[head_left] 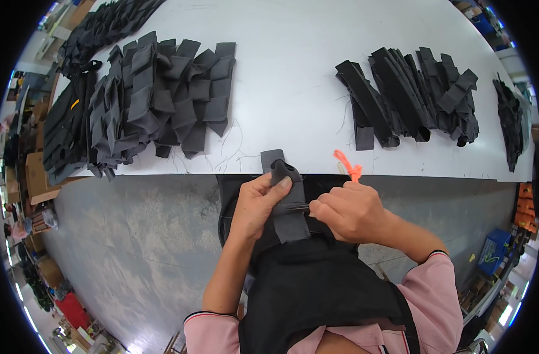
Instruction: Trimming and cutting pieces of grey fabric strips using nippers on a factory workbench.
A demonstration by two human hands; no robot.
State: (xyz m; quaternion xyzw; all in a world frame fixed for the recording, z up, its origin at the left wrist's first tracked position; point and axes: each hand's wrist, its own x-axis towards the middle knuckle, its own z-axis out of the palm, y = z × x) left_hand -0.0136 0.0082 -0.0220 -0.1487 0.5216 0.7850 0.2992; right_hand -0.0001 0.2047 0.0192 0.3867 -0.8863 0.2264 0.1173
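Just past the table's near edge, my left hand (253, 207) is closed on a dark grey fabric strip (290, 226), thumb on top. The strip's upper part is folded into a loop and its far end reaches over the tabletop. My right hand (351, 211) is closed round a small thin metal-tipped tool (302, 207), whose tip lies against the strip. Most of the tool is hidden in the fist, so its exact kind does not show. An orange tie (348, 166) sticks out above that fist.
On the white table (287, 76) lie a big heap of folded grey fabric pieces (163, 94) at left and a smaller pile of black strips (402, 97) at right. Loose threads are scattered nearby. A black apron (316, 283) covers my lap; shelves and boxes line both sides.
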